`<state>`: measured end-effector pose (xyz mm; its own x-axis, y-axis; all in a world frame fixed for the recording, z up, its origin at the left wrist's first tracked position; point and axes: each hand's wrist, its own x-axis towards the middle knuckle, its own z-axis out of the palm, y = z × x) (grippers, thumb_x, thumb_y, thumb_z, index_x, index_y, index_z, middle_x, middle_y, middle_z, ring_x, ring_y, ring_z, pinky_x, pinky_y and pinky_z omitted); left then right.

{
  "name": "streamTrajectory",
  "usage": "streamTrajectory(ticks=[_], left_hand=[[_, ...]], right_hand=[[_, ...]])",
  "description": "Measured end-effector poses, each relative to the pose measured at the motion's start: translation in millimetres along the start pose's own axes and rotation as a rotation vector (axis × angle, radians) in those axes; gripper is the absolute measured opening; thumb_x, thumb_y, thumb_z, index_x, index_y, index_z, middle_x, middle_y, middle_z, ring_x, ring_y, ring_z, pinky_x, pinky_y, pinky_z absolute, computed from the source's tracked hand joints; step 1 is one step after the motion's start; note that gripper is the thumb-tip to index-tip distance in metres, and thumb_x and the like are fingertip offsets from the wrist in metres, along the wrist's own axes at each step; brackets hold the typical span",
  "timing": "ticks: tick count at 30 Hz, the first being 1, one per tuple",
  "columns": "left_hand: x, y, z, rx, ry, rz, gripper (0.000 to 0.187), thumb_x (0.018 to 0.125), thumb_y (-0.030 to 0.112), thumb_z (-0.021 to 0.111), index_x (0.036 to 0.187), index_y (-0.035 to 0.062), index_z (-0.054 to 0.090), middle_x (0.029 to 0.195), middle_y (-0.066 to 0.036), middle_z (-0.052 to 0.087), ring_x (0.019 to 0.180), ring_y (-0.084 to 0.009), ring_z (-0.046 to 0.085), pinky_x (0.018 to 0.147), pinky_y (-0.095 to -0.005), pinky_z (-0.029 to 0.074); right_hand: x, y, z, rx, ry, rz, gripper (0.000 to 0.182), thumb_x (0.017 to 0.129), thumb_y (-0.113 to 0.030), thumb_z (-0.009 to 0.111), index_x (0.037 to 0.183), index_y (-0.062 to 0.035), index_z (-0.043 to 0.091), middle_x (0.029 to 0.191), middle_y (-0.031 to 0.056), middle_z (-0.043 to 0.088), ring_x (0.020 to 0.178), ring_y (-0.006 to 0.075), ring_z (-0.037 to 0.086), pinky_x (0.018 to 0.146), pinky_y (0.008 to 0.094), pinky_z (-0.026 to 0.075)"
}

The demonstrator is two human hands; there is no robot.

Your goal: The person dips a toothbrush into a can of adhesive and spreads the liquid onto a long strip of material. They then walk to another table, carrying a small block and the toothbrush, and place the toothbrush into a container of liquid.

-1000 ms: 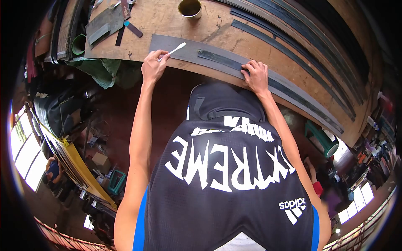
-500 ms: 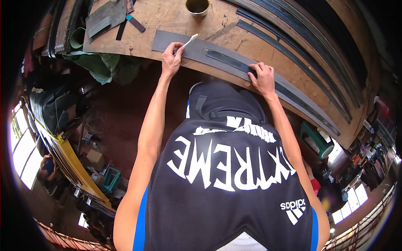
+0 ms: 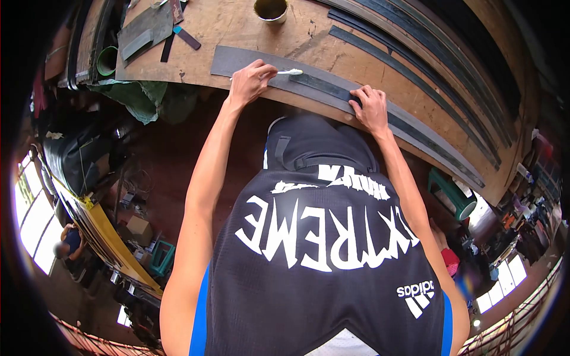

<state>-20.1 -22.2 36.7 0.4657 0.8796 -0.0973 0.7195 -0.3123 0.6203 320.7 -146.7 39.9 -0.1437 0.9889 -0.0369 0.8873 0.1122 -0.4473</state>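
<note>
My left hand (image 3: 252, 82) is closed around a slim white brush (image 3: 290, 72) shaped like a toothbrush. Its head points right, over the left end of a long dark strip (image 3: 323, 86); whether it touches is hard to tell. This dark strip lies lengthwise on a wider grey strip (image 3: 228, 61) near the table's front edge. With fingers curled, my right hand (image 3: 371, 108) grips the dark strip partway along, hiding a short part of it. Both strips continue to the right beyond that hand.
On the wooden table (image 3: 208, 26) stands a cup (image 3: 271, 10) with dark contents. Several long dark strips (image 3: 409, 74) lie behind the work. Flat pieces (image 3: 142, 38) rest at the left. A green stool (image 3: 451, 196) is below right. Another person (image 3: 72, 243) is far left.
My left hand has moved right and slightly down, bringing the brush head from above the grey strip to the dark strip's left end. My right hand stays nearly in place.
</note>
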Motion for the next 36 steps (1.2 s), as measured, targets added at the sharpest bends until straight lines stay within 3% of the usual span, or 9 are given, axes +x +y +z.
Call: streamTrajectory(ticks=[8,18,23,27,28,29,31,32,36], left_hand=[[9.2,-12.5,-6.9,0.309,0.019,0.231,0.007,0.086,0.016,0.061,0.084,0.0172,0.068,0.082,-0.003,0.061,0.074,-0.0259,0.067,0.062,-0.0404,0.054],[-6.5,-4.3,-37.6,0.383,0.046,0.107,0.007,0.089,0.018,0.065,0.088,0.0176,0.072,0.084,-0.003,0.063,0.077,-0.0277,0.067,0.064,-0.0393,0.053],[-18.1,-1.3,-57.6,0.15,0.19,-0.238,0.013,0.09,0.023,0.069,0.099,0.0143,0.074,0.087,-0.007,0.066,0.077,-0.0293,0.066,0.066,-0.0374,0.051],[-22.3,-1.5,-48.5,-0.042,0.111,-0.219,0.021,0.088,0.026,0.073,0.102,0.0107,0.074,0.085,-0.01,0.066,0.074,-0.0261,0.064,0.068,-0.0361,0.05],[-21.1,-4.6,-43.5,-0.06,0.096,-0.153,0.023,0.088,0.024,0.075,0.103,0.0076,0.074,0.083,-0.005,0.066,0.068,-0.0165,0.058,0.063,-0.0311,0.047],[-20.4,-4.7,-41.6,-0.066,0.093,-0.147,0.023,0.088,0.024,0.075,0.103,0.0076,0.074,0.083,-0.005,0.066,0.068,-0.0165,0.058,0.063,-0.0311,0.047],[-18.3,-4.1,-36.8,-0.485,0.002,-0.387,0.023,0.088,0.023,0.076,0.105,0.0078,0.074,0.082,-0.001,0.065,0.069,-0.0111,0.058,0.062,-0.0275,0.045],[-17.9,-3.4,-36.4,-0.657,0.023,-0.375,0.023,0.089,0.018,0.076,0.109,0.0062,0.074,0.082,0.004,0.062,0.067,-0.003,0.049,0.059,-0.0203,0.039],[-17.6,7.0,-30.0,-0.934,0.028,-0.371,0.021,0.091,0.014,0.074,0.109,0.002,0.073,0.08,0.005,0.062,0.062,-0.0006,0.045,0.054,-0.0179,0.034]], right_hand=[[-0.2,-0.2,0.5,0.0,-0.002,0.006,0.023,0.08,-0.018,0.077,0.102,-0.0123,0.069,0.098,0.0044,0.062,0.097,0.0245,0.061,0.095,0.0427,0.04],[-1.2,-3.5,2.4,0.021,0.008,0.055,0.02,0.081,-0.019,0.076,0.1,-0.0136,0.069,0.098,0.003,0.062,0.098,0.0235,0.06,0.095,0.0429,0.039],[-4.9,-0.9,3.5,-0.005,0.038,-0.007,0.014,0.082,-0.018,0.076,0.094,-0.0136,0.071,0.097,0.002,0.061,0.095,0.0223,0.06,0.094,0.0419,0.04],[-8.1,0.7,3.8,-0.013,0.074,-0.041,0.01,0.084,-0.019,0.074,0.092,-0.014,0.073,0.094,0.001,0.061,0.094,0.0215,0.059,0.093,0.0414,0.04],[-9.5,1.5,4.1,-0.019,0.074,-0.036,0.01,0.084,-0.019,0.074,0.092,-0.014,0.073,0.094,0.001,0.061,0.094,0.0215,0.059,0.093,0.0414,0.04],[-10.6,2.4,5.9,-0.027,0.071,-0.047,0.01,0.086,-0.02,0.072,0.094,-0.0145,0.073,0.094,0.0005,0.061,0.094,0.0214,0.059,0.093,0.0415,0.04],[-13.9,6.3,7.9,-0.045,0.069,-0.048,0.01,0.087,-0.021,0.07,0.095,-0.0149,0.073,0.094,0.0001,0.062,0.094,0.0213,0.058,0.093,0.0415,0.04],[-15.0,4.3,7.5,-0.058,0.072,-0.053,0.011,0.088,-0.022,0.069,0.096,-0.0152,0.074,0.094,-0.0001,0.062,0.094,0.0212,0.058,0.093,0.0415,0.04],[-18.7,1.9,7.8,-0.066,0.064,-0.034,0.013,0.091,-0.021,0.066,0.099,-0.0143,0.073,0.097,-0.0009,0.064,0.096,0.0212,0.059,0.095,0.0419,0.039]])
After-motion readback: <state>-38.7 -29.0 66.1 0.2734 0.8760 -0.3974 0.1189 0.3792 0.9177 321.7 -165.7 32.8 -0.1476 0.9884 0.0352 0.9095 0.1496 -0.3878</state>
